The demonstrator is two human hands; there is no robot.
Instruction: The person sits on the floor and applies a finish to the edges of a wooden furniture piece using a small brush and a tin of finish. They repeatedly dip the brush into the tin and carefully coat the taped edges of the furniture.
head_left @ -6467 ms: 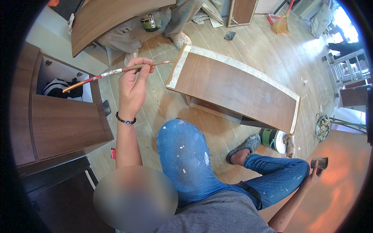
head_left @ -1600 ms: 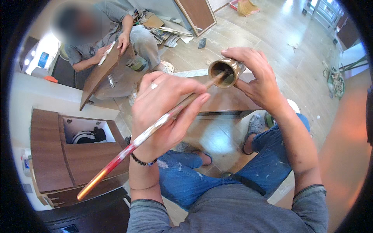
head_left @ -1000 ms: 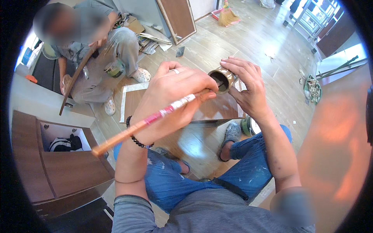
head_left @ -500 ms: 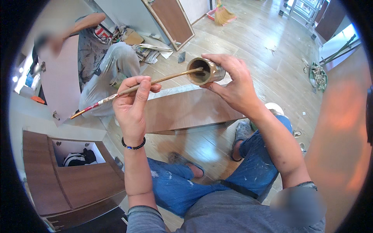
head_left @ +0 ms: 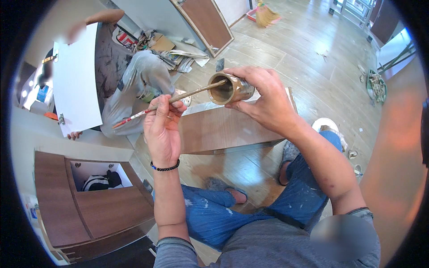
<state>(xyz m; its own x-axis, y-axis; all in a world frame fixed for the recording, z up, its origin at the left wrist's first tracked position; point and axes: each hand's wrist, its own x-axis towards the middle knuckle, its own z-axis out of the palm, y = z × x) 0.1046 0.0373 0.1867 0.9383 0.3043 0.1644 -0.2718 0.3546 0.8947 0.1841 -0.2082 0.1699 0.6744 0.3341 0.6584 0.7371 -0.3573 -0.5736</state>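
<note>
Pinched between the thumb and fingers of my left hand point(head_left: 164, 120) is a long thin paintbrush point(head_left: 193, 92) with a red, paint-smeared handle end. Its tip reaches into the mouth of a small cylindrical can point(head_left: 243, 90), tilted with its opening toward the left. My right hand point(head_left: 267, 98) wraps around the can from the right. Brownish residue coats the can's inner wall; the bristles are hidden inside. Below both hands lies a brown wood-grain panel or box point(head_left: 223, 127) on the floor.
At the left, a person in grey trousers point(head_left: 149, 73) holds a white panel point(head_left: 78, 80). Behind lie papers and cardboard point(head_left: 174, 51). A brown cabinet point(head_left: 111, 212) stands lower left, a broom point(head_left: 266, 15) far off, a green basket point(head_left: 376, 85) at right, a white container point(head_left: 325, 124) beside my leg.
The can tilts more to the left and sits slightly lower, with the brush still in it. My left hand has shifted right in view. The other person's white panel has turned and risen.
</note>
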